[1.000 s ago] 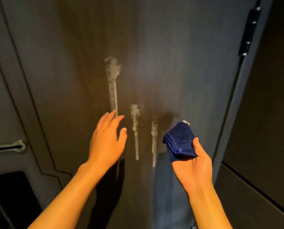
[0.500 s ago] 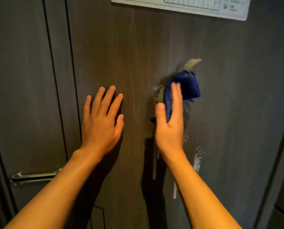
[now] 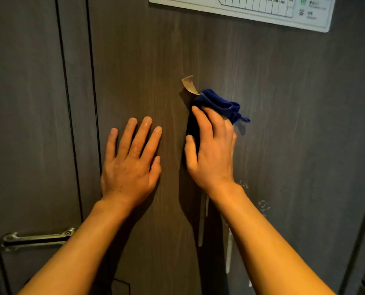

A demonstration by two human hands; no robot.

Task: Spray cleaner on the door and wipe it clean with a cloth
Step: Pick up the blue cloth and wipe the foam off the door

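Head view, the only view supplied. The door (image 3: 262, 103) fills the frame, dark wood grain, seen close and from slightly above. The right hand (image 3: 213, 150) presses a folded blue cloth (image 3: 217, 102) flat against the door near the centre of the panel; the fingers are spread over the cloth and the thumb curls round its left edge, so the cloth is pinned between palm and door and not pinched in a fist. A pale tag (image 3: 189, 85) sticks up from the cloth's upper left corner. The left hand (image 3: 130, 165) lies open and flat on the door just beside the right, fingers apart, holding nothing; it appears to brace the panel.

Progress: no spray bottle is in view, and white runs of cleaner (image 3: 228, 250) trail down the door below the right wrist, with a faint spatter (image 3: 263, 206) to their right. Spraying is therefore judged done. Wiping is judged under way but early: the area at and above the cloth shows only faint streaks, while the drips below are untouched.

Remaining: the runs under the right forearm and the spatter want clearing.

Other fittings noted: a metal handle (image 3: 37, 238) at lower left and a white sign (image 3: 251, 9) at the top edge, its print too small to read.
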